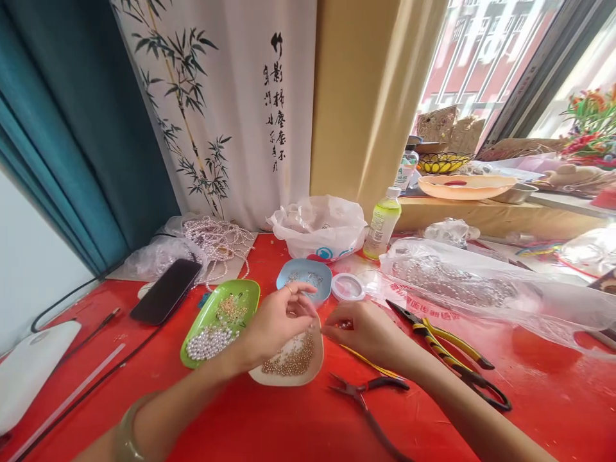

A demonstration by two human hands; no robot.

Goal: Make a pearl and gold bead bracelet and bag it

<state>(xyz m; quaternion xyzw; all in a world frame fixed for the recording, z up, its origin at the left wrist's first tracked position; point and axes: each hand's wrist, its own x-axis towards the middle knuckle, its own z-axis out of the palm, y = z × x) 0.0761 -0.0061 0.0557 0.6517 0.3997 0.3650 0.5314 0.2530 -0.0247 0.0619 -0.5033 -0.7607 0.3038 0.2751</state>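
Observation:
My left hand (283, 317) is over the cream tray (286, 380) of gold beads (293, 360), thumb and fingertips drawn together. My right hand (360, 326) is closed in a pinch just right of that tray, its fingertips close to the left ones. Whatever lies between the fingertips is too small to make out. Beside my left wrist is a green tray (192, 338) with white pearl beads (212, 343) and small gold pieces (232, 308). Behind my left hand sits a blue dish (298, 266) with small clear or silvery bits.
Small pliers (359, 390) and larger yellow-black pliers (445, 350) lie at the right. A phone (166, 292), cables and pearl strands (216, 240) are at the left. Behind stand a plastic bag (320, 231) and a bottle (384, 224); a round lid (348, 287) lies nearer.

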